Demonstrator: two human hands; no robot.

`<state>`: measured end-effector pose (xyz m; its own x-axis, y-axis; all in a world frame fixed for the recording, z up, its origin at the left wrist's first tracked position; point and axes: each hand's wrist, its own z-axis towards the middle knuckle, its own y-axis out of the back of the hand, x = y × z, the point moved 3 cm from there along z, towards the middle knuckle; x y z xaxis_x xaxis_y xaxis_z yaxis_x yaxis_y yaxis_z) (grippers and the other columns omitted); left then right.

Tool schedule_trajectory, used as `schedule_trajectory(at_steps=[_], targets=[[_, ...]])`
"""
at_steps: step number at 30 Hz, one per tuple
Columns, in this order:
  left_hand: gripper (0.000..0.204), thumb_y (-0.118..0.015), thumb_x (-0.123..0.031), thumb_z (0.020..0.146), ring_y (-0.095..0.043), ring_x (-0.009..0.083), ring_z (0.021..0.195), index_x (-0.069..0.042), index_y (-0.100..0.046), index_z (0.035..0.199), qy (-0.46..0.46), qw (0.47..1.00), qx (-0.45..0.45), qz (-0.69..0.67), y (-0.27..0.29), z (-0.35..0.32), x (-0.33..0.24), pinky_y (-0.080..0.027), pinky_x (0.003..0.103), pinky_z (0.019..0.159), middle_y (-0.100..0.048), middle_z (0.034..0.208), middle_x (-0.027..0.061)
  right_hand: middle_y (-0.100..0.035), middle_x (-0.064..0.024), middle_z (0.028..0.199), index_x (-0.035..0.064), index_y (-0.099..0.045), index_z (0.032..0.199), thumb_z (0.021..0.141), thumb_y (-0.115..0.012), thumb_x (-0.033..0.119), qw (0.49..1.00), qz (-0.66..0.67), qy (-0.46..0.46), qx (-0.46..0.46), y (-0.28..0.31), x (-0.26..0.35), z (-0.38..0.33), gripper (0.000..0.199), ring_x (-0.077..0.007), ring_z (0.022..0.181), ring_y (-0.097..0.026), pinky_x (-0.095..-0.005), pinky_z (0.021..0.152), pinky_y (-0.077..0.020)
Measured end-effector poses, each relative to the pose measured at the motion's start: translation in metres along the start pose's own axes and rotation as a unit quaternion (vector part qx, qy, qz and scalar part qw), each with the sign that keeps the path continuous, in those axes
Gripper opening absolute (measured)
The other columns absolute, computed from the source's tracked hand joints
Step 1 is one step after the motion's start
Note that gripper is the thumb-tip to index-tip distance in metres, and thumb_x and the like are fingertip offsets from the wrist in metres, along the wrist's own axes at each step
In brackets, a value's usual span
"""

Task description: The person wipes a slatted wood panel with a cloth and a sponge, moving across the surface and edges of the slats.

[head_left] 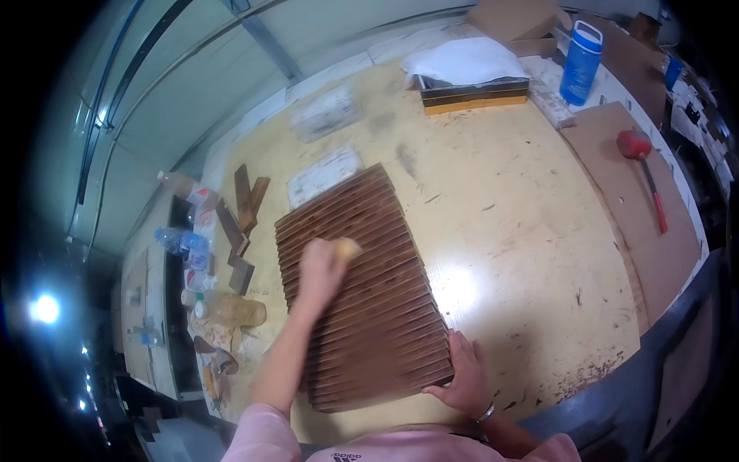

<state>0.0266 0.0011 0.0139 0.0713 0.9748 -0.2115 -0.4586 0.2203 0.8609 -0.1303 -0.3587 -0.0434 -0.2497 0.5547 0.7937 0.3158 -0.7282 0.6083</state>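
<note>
table (508,208): broad, pale yellow top, scuffed and stained.

ridged brown wooden panel (373,316): flat on the table, directly in front of the person, turned slightly askew, near end close to the table's near edge. slats run crosswise, side ends jagged. handling, by eye: stiff, likely fairly heavy for its spread, awkward for one hand. surface looks smooth with a dull sheen, perhaps a little slick. body seems sturdy; thin ridge edges and slat ends look the likeliest to chip or catch skin. cannot tell whether the slats are fixed together or merely laid side by side; if loose, a sideways push could spread them. best hold, i judge: both long sides, opposite each other, with support beneath; for steadying only, the near right corner, pressed inward.

right hand (466,377): at that very corner. fingers spread, thumb well apart from the rest; thumb touches the near edge, the others lie along the right side. reads as a brace, not a full clasp.

left hand (318,273): over the panel's middle, left part. fingers closed round a small yellow pad, little gap showing; exact placement of each fingertip hidden.

yellow pad (349,249): smallest item noted. pokes out beyond the fingers toward the right, against the ridges. looks soft and light, easily pinched; slightly blurred, so material uncertain.
</note>
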Motion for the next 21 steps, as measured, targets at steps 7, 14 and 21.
schedule_trajectory(at_steps=[7, 14, 21], targets=[[0.025, -0.076, -0.006, 0.079, -0.060, 0.0344, 0.088, -0.002, -0.068, 0.102, -0.200, 0.967, 0.065, -0.141, -0.011, 0.031, -0.099, -0.052, 0.044, 0.077, -0.061, 0.091, 0.0141, -0.047, -0.0249, 0.149, -0.0059, -0.033, 0.152, 0.054, -0.093, 0.046, 1.000, -0.007, 0.014, -0.021, 0.001, -0.004, 0.002, 0.126, -0.0386, 0.139, -0.045, -0.0599, 0.114, -0.0279], [0.021, -0.074, -0.010, 0.082, -0.060, 0.0364, 0.090, -0.001, -0.070, 0.101, -0.017, 0.999, 0.026, -0.034, -0.048, 0.093, -0.032, -0.051, 0.046, 0.078, -0.063, 0.093, 0.0175, -0.047, -0.0244, 0.150, -0.0052, -0.036, 0.150, 0.055, -0.092, 0.051, 1.000, 0.005, 0.015, -0.016, -0.005, -0.005, -0.001, 0.124, -0.0382, 0.140, -0.045, -0.0601, 0.114, -0.0270], [0.015, -0.071, -0.014, 0.084, -0.062, 0.0379, 0.085, -0.001, -0.072, 0.091, -0.089, 0.990, 0.063, -0.094, -0.080, 0.113, -0.054, -0.052, 0.047, 0.077, -0.064, 0.085, 0.0187, -0.048, -0.0228, 0.150, -0.0028, -0.037, 0.150, 0.058, -0.088, 0.056, 1.000, -0.001, 0.008, -0.028, -0.009, -0.008, -0.003, 0.120, -0.0363, 0.141, -0.045, -0.0574, 0.115, -0.0271]])
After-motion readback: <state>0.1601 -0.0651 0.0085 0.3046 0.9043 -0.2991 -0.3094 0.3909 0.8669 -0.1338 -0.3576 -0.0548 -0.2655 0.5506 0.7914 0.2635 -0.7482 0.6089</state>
